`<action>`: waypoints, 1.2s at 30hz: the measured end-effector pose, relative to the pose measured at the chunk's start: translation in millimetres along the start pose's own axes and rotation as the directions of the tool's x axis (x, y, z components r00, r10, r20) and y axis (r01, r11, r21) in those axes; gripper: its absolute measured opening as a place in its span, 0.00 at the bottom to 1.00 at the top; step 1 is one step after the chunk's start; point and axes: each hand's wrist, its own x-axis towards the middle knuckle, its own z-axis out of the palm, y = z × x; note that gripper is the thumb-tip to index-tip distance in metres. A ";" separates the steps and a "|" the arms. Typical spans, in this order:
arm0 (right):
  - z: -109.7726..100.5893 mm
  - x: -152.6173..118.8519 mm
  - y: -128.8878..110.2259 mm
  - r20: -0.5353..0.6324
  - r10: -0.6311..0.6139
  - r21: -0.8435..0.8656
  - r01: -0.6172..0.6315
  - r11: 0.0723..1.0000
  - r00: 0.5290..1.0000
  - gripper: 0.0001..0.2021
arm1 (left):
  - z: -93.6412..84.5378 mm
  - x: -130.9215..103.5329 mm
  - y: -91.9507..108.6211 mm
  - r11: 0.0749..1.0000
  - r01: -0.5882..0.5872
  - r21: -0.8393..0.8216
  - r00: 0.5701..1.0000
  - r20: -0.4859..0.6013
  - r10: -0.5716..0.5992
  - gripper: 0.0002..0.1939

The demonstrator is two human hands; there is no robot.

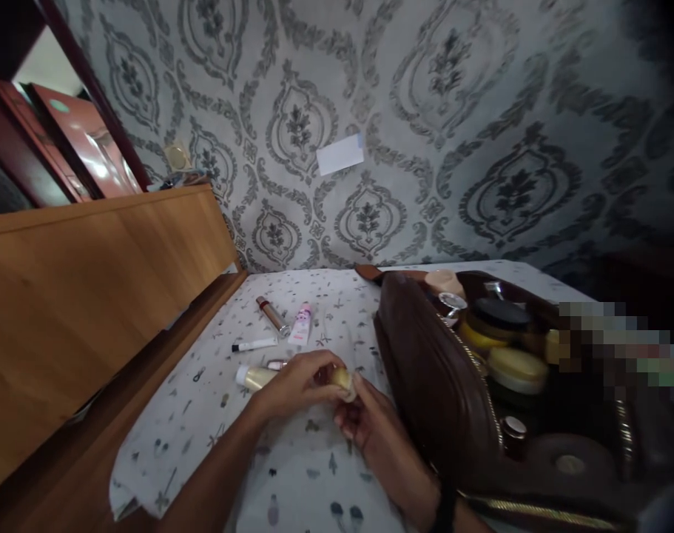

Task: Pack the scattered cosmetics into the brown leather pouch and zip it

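Observation:
Both hands meet over the white patterned cloth [308, 459]. Between them is a small yellowish container [342, 378] with a pale end; its exact kind is partly hidden by the fingers. My left hand [308, 376] wraps its fingers round the yellow part. My right hand [373, 418] pinches the pale end with thumb and fingers. Left of my left hand lies a pale gold tube [254, 378] with a white cap. A small pinkish item [277, 364] sits just behind it, partly covered by the hand.
Farther back lie a thin white tube [256, 345], a brown cylindrical tube [272, 317] and a pink-white tube [301, 326]. An open brown bag [430, 370] with several jars, including a black-lidded one [497, 317], stands at right. A wooden panel [103, 274] borders the left.

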 end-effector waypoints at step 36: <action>0.9 -1.9 3.4 0.107 -0.021 -0.150 0.037 0.988 0.994 0.42 | -10.6 7.5 23.6 0.999 0.029 -0.026 0.932 -0.360 -0.036 0.19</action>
